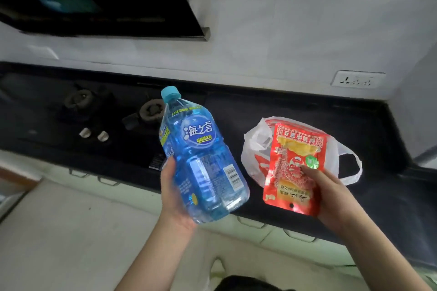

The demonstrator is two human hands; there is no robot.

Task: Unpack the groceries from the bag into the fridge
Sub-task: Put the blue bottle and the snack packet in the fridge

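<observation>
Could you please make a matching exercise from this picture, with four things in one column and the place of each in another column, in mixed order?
Things:
1. blue bottle
2. red packet
3. white plastic bag
4. wall socket

Places:
A. lying on the dark counter
B. held in the right hand
C. on the white wall above the counter
D. held in the left hand

Pairs: 1-D, 2-B, 3-A, 4-C

The left hand grips the bottle; the right hand grips the packet over the counter.

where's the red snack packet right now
In the head view, right of centre: the right hand holds the red snack packet above the white plastic bag.
</observation>
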